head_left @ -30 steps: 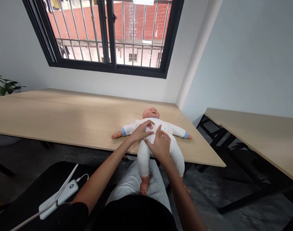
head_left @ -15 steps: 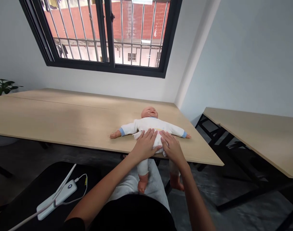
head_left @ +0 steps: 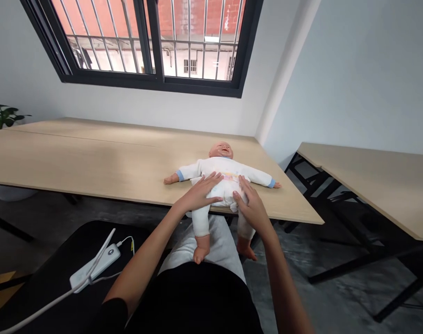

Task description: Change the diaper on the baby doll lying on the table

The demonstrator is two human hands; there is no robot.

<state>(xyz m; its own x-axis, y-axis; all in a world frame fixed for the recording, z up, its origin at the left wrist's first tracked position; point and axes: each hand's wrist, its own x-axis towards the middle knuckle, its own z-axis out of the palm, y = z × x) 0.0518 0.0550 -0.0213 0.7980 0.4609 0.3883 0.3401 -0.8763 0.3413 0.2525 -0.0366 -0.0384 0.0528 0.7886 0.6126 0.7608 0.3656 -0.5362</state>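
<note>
A baby doll (head_left: pixel 221 164) in a white outfit with blue cuffs lies face up at the near edge of the wooden table (head_left: pixel 121 162). Its arms are spread wide, and its legs hang over the edge toward my lap. My left hand (head_left: pixel 201 191) is at the doll's waist on the left side, fingers stretched and apart. On the other side of the waist is my right hand (head_left: pixel 250 202), its fingers also extended. Neither hand grips anything; whether the fingertips touch the cloth is hard to tell. A coloured print shows on the belly between them.
To the left, a black chair seat (head_left: pixel 54 264) carries a white power bank (head_left: pixel 95 269) with cables. Another table (head_left: pixel 371 185) stands at the right, past a gap. A barred window (head_left: pixel 156 81) and a wall are behind; a plant (head_left: pixel 4 116) shows at far left.
My hands have moved apart, toward the doll's two sides, uncovering its belly print and white bottoms. The camera view has shifted slightly downward.
</note>
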